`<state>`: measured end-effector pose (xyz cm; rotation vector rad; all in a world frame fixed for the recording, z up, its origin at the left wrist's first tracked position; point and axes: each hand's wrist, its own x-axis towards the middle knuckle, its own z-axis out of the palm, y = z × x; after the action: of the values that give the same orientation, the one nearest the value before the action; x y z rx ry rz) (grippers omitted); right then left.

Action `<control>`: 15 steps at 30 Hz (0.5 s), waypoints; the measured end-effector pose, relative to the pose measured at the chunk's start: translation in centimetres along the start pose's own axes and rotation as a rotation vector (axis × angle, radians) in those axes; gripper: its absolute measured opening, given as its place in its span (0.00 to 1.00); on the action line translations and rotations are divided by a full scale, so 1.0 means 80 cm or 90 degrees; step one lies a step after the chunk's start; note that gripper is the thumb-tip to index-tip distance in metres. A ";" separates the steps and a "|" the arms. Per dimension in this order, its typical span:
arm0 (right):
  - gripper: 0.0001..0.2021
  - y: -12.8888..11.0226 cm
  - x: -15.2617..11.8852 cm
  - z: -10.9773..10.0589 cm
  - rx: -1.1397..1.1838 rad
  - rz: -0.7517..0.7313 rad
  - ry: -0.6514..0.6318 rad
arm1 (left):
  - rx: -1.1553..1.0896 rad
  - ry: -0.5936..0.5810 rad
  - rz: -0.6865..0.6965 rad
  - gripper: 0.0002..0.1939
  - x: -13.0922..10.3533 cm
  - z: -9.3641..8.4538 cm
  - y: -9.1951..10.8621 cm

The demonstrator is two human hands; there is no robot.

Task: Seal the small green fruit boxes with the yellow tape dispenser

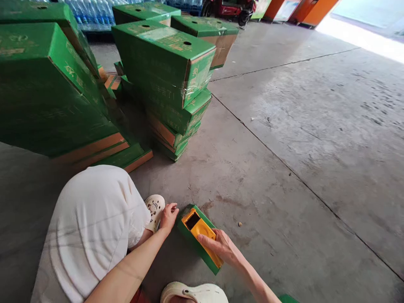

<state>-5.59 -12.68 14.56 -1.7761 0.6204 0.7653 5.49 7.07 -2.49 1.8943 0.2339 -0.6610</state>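
Observation:
A yellow multimeter-shaped housing (pixel 204 232) with a dark rectangular window and a round recess lies lengthwise over a long green box (pixel 206 259) on the floor. My right hand (pixel 217 245) grips the housing, its thumb on the top face and the fingers at the far side. To the left of the green box, apart from it, is my left hand (pixel 169 216), close to a cream clog (pixel 154 210). Its fingers are curled together; whether anything small is in them is hidden.
Stacked green cartons (pixel 164 63) rise ahead, with more large green cartons (pixel 31 92) at left. My knee in white cloth (pixel 94 210) fills the lower left. A second clog (pixel 202 293) is below the green box. Bottled-water packs (pixel 91 14) stand behind; the concrete floor (pixel 299 126) has cracks.

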 end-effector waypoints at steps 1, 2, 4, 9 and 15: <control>0.32 -0.001 -0.001 0.000 -0.006 0.001 0.003 | -0.021 -0.018 0.018 0.16 -0.007 -0.001 0.001; 0.32 -0.002 -0.001 0.000 -0.015 0.003 0.005 | -0.055 -0.052 0.043 0.19 -0.015 -0.001 0.003; 0.32 -0.003 -0.002 0.000 -0.028 0.008 0.011 | -0.126 -0.152 0.105 0.25 -0.035 -0.003 0.005; 0.32 0.000 -0.003 -0.001 -0.006 -0.004 -0.003 | -0.037 -0.343 0.258 0.44 -0.060 -0.016 0.012; 0.32 0.005 -0.009 -0.001 0.032 -0.050 -0.011 | 0.140 -0.635 0.292 0.73 -0.004 -0.025 0.049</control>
<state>-6.32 -12.85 14.87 -1.7364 0.5501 0.7041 7.62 7.28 1.32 1.5129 -0.9047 -1.2346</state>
